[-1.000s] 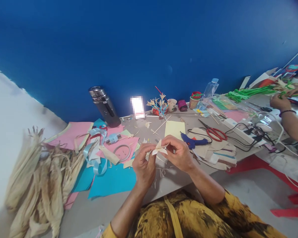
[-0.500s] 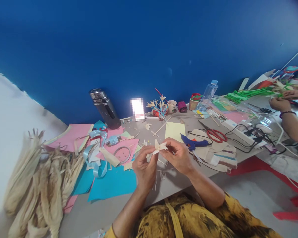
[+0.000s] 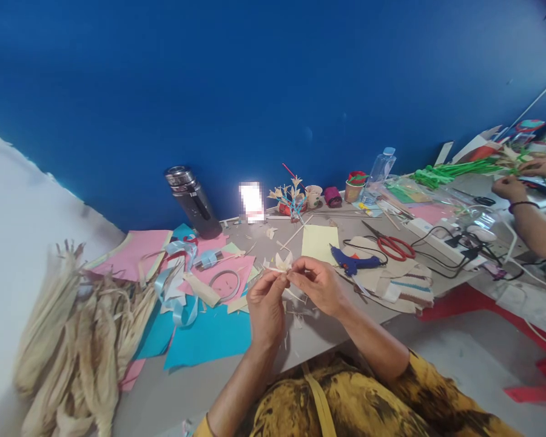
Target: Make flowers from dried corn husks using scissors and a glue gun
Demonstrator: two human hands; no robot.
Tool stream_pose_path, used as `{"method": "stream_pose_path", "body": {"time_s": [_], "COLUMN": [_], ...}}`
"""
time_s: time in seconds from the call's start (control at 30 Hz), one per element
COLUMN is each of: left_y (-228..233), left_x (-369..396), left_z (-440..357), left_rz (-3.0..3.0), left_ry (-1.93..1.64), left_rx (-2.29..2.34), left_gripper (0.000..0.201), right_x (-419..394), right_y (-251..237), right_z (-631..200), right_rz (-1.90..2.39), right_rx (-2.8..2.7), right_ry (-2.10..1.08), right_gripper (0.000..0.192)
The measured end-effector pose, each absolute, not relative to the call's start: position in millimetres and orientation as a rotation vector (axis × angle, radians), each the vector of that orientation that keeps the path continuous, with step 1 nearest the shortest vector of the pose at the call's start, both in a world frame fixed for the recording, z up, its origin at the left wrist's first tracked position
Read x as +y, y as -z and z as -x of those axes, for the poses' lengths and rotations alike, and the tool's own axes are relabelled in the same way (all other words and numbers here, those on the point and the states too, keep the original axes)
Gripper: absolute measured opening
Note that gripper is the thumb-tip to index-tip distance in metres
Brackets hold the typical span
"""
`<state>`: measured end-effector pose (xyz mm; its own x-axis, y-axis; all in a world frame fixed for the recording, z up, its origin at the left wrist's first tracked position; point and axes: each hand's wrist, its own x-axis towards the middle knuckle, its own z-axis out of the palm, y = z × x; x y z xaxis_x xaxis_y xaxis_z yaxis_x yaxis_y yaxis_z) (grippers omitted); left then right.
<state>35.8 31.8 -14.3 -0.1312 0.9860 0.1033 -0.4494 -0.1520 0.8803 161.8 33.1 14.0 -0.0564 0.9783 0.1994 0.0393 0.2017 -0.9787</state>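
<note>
A small pale paper flower (image 3: 284,262) was pinched between the fingertips of the left hand (image 3: 266,303) & right hand (image 3: 315,283), held just above the table (image 3: 327,328) near mid-frame. A blue glue gun (image 3: 352,262) lay just right of it.

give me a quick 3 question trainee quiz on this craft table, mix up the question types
1. True or false: both hands pinch the small husk flower.
2. Which lies closest beyond the right hand? A) red scissors B) blue glue gun C) black flask
3. Fill in: the pile of dried husks lies to the person's ____.

Key: 1 true, left hand and right meet at its base; 2 B; 3 left.
</note>
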Motion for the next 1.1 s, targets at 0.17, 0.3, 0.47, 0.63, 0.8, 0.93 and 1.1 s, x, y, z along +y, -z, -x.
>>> {"method": "stream_pose_path", "body": {"time_s": [0.17,0.3,0.47,0.63,0.8,0.93,1.1], "left_y": [6.7,2.3,1.6,-1.4,-6.8,-7.6,-1.0], "left_x": [29.7,31.7,34.2,39.3,43.3,42.6,38.4], "left_z": [-34.8,-33.6,-29.8,-22.4,-12.9,-10.4,-14.2], "left_rz": [-0.71,-0.603,-0.628,-0.698,-0.82,-0.894,-0.879], "left_ry": [-1.477,-1.354,-1.269,-1.144,-1.044,-1.029,-1.151], "left_rx": [0.653,0.625,0.581,0.584,0.616,0.646,0.666], "left_gripper": [0.016,0.019,0.024,0.026,0.024,0.023,0.02], "right_x": [32.6,32.0,28.5,26.5,30.9,31.8,27.7], "right_y": [-15.4,-16.5,-22.2,-27.5,-19.0,-15.7,-23.9], "right_z": [-163.5,-165.6,-166.7,-169.5,-178.6,-183.5,-178.8], "right_rz": [1.043,1.018,0.989,1.004,1.017,1.094,1.171], "right_rx": [-1.37,-1.397,-1.397,-1.388,-1.438,-1.466,-1.52], "right_ry": [-1.094,-1.125,-1.197,-1.281,-1.364,-1.323,-1.123], "right_gripper": [0.018,0.014,0.012,0.018,0.018,0.017,0.012]}}
